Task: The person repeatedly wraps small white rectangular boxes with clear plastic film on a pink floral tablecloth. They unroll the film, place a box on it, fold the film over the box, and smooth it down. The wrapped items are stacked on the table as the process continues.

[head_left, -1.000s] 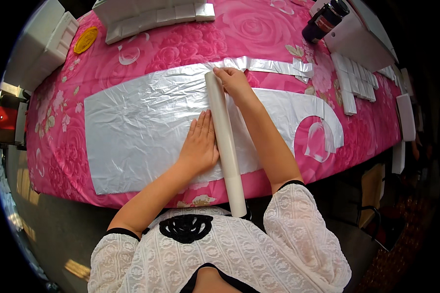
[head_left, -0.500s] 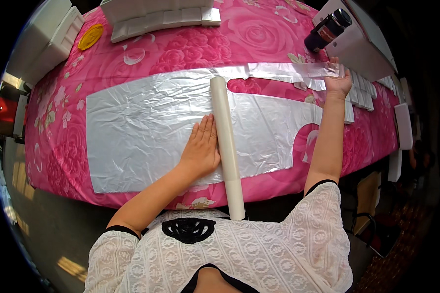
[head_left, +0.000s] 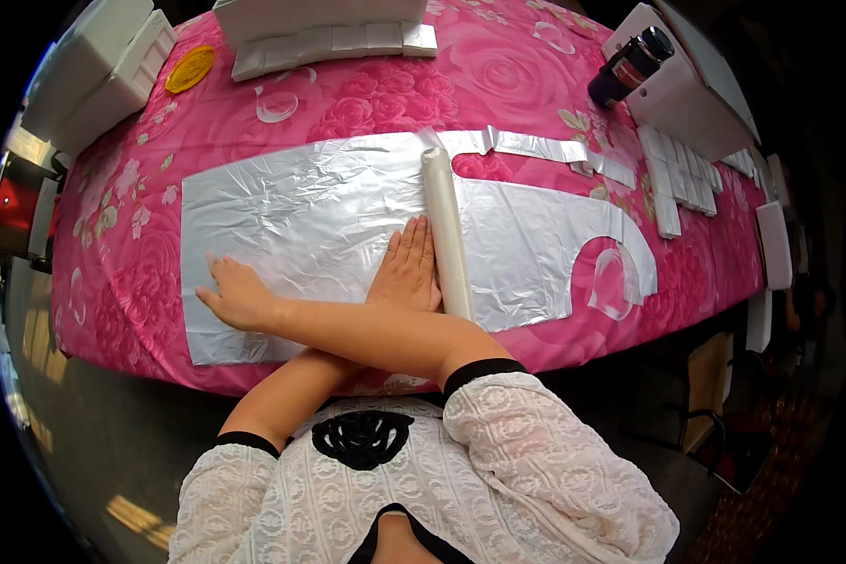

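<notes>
A thin, shiny whitish plastic sheet (head_left: 291, 216) lies flat and creased, with curved cutouts and strap-like strips at its right end. Across it rests a long off-white tube (head_left: 449, 235), its near end hidden behind my right arm. My left hand (head_left: 406, 268) lies flat on the sheet, fingers together and stretched forward, along the tube's left side. Crossing over my left forearm, my right hand (head_left: 238, 293) reaches to the sheet's left part. Its fingers are apart with nothing seen in them, low over the sheet; whether they touch it I cannot tell.
A pink rose-patterned cloth (head_left: 498, 70) covers the table. Rows of folded white packets (head_left: 334, 45) lie at the back, more white packets (head_left: 681, 174) at the right. White foam boxes (head_left: 94, 75), a dark flask (head_left: 630, 68) and a yellow oval object (head_left: 190, 70) stand around the edges.
My right hand has let go of the strip at the far right and swung left across my left arm. The strip now lies on the cloth. My left hand stays beside the tube.
</notes>
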### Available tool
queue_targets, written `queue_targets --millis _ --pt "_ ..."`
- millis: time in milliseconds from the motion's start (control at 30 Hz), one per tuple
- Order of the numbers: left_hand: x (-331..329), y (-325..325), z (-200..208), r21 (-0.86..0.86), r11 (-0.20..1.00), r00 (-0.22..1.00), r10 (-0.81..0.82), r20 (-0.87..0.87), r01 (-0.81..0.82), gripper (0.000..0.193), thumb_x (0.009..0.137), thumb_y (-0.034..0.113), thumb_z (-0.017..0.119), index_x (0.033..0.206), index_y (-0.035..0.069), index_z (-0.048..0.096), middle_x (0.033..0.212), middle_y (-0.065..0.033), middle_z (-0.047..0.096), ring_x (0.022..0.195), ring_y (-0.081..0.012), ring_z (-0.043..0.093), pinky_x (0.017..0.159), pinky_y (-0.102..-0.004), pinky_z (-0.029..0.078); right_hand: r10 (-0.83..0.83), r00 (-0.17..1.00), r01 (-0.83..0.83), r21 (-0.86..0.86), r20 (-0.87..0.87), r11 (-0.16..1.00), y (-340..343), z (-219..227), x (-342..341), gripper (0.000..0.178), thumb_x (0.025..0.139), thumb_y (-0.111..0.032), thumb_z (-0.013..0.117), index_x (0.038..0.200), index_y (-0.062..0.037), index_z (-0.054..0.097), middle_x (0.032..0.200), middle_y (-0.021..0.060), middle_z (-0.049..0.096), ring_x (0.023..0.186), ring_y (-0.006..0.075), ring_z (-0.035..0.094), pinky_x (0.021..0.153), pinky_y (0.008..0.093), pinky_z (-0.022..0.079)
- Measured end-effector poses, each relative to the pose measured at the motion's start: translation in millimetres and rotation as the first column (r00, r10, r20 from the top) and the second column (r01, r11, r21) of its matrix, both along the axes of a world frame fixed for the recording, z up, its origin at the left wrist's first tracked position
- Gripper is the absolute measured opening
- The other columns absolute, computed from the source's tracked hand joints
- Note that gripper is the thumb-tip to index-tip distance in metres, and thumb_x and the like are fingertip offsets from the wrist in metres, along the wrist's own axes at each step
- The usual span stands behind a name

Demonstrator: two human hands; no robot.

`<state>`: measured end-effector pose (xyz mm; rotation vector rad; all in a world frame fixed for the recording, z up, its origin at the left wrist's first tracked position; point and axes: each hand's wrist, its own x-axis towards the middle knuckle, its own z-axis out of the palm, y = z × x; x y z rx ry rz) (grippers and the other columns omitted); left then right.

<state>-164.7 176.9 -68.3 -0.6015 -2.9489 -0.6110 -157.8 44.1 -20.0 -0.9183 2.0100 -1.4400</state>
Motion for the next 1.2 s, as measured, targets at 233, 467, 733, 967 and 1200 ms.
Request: queue_targets --millis 233,467,733,967,1200 --pt "4 -8 5 0.26 0.963 0.99 -0.032 -0.136 0.067 0.069 0.076 0.013 0.054 0.133 -0.008 0.022 0.14 -0.0254 0.02 0.132 -0.036 0.019 0.107 -0.0456 0.018 0.307 0.908 -0.38 -0.25 -0.286 0.89 52 73 29 0.069 0.085 -0.039 0.051 0.134 0.0037 0.028 0.137 0.0238 0.029 0.131 0.0367 0.022 0.106 0.0429 0.022" --pt "43 -75 44 0.456 0.875 0.983 -0.104 -0.151 0.163 0.055 0.073 0.002 0.056 0.125 -0.001 0.041 0.131 -0.0171 0.041 0.124 -0.0337 0.035 0.103 -0.0408 0.029 -0.024 0.683 0.246 0.199 -0.73 0.949 291 35 -16 0.05 0.081 -0.025 0.058 0.124 -0.0026 0.045 0.131 0.0137 0.044 0.126 0.0319 0.034 0.102 0.0421 0.029" --pt "119 -173 52 0.429 0.89 0.983 0.182 -0.025 -0.154 0.047 0.079 0.005 0.053 0.124 -0.001 0.042 0.129 -0.0168 0.045 0.121 -0.0317 0.041 0.1 -0.0375 0.032 0.249 0.713 0.012 0.367 -0.656 0.93 269 12 -5 0.046 0.087 -0.029 0.041 0.126 -0.0069 0.045 0.134 0.0138 0.039 0.131 0.0302 0.025 0.108 0.0434 0.018" --pt "163 -200 71 0.52 0.776 0.933 0.316 0.172 -0.358 0.045 0.081 0.007 0.052 0.124 -0.003 0.042 0.125 -0.0201 0.047 0.117 -0.0322 0.044 0.099 -0.0365 0.033 0.609 0.728 -0.65 -0.036 -0.315 0.759 127 52 48 0.038 0.086 -0.027 0.049 0.112 0.0001 0.056 0.116 0.0152 0.056 0.116 0.033 0.046 0.097 0.0419 0.036" --pt "213 -213 61 0.57 0.636 0.849 0.46 0.261 -0.52 0.044 0.082 0.011 0.054 0.121 -0.004 0.043 0.116 -0.0192 0.051 0.105 -0.0284 0.052 0.092 -0.0346 0.039 0.415 0.604 -0.288 0.299 -0.68 0.91 90 19 -25 0.046 0.086 -0.029 0.05 0.126 -0.0075 0.045 0.13 0.0112 0.045 0.126 0.0283 0.034 0.105 0.0445 0.024"
